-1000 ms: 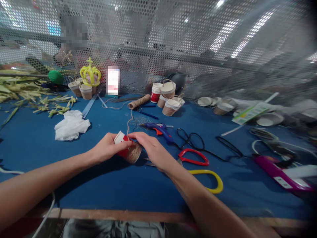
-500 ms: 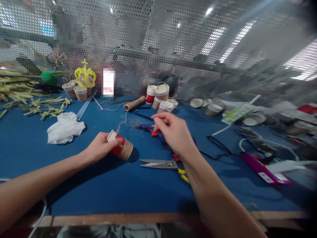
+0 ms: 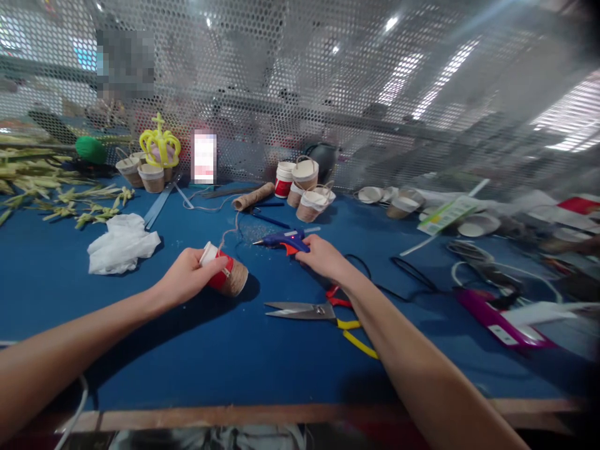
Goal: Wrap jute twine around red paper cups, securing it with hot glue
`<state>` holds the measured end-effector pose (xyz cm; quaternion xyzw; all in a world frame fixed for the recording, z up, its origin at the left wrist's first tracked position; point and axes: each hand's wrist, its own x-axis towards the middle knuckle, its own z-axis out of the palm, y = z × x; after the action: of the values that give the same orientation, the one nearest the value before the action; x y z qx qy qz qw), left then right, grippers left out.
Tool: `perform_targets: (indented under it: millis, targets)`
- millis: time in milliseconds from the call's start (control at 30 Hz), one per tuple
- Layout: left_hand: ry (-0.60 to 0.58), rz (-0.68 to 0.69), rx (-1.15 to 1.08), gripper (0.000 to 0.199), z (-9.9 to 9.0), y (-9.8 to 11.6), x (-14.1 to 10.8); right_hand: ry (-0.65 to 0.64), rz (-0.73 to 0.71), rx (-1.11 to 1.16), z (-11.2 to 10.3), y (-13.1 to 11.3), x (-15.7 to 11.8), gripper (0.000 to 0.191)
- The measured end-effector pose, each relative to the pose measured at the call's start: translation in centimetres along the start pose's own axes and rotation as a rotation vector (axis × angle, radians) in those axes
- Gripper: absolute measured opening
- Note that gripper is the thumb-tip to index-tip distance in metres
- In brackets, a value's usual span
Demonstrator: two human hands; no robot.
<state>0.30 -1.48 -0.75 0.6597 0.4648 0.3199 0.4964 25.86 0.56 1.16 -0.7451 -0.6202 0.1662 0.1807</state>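
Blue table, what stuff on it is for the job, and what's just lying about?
For the job:
- cup, in the left hand
- twine roll, strand running to the cup
- glue gun, right hand at its handle
- probably the scissors

Seemingly just lying about:
- crumpled white cloth
- yellow crown
- green ball

The left hand (image 3: 191, 275) is gripping with its thumb (image 3: 214, 269) on top. The right hand (image 3: 324, 257) is curling its fingers (image 3: 313, 242), the right forearm (image 3: 403, 340) slanting up from the lower right.
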Motion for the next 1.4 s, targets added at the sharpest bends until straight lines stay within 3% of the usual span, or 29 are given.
perform_targets:
  millis: [133, 200, 267, 467, 633, 833, 1033, 1400]
  targets:
    - [0.01, -0.007, -0.002, 0.032, 0.0, 0.2, 0.1, 0.025, -0.057, 0.216, -1.9, -1.4, -2.1, 0.038]
    - [0.017, -0.005, 0.014, 0.032, 0.0, 0.3, 0.1, -0.111, -0.11, 0.534, -2.5, -2.1, -3.5, 0.03]
    - [0.016, -0.008, 0.025, 0.032, 0.0, 0.3, 0.2, -0.232, -0.106, 0.618, -2.7, -2.8, -4.9, 0.025]
    - [-0.01, -0.041, 0.057, 0.032, -0.2, 0.6, 0.4, -0.298, -0.214, 0.474, -1.3, -4.0, -7.8, 0.021]
    - [-0.01, -0.05, 0.033, 0.034, -0.3, 0.5, 0.6, -0.19, -0.261, 0.255, -0.7, -3.9, -8.7, 0.027]
    - [-0.046, -0.04, -0.001, 0.039, -0.3, 0.5, 0.8, -0.085, -0.438, 0.041, -0.5, -4.2, -9.2, 0.027]
    - [-0.042, -0.035, -0.021, 0.036, -0.2, 0.5, 0.8, -0.018, -0.488, -0.017, -0.4, -4.5, -9.5, 0.021]
    - [-0.058, -0.016, -0.017, 0.039, -0.2, 0.7, 0.6, -0.053, -0.463, -0.014, -0.6, -4.6, -9.2, 0.021]
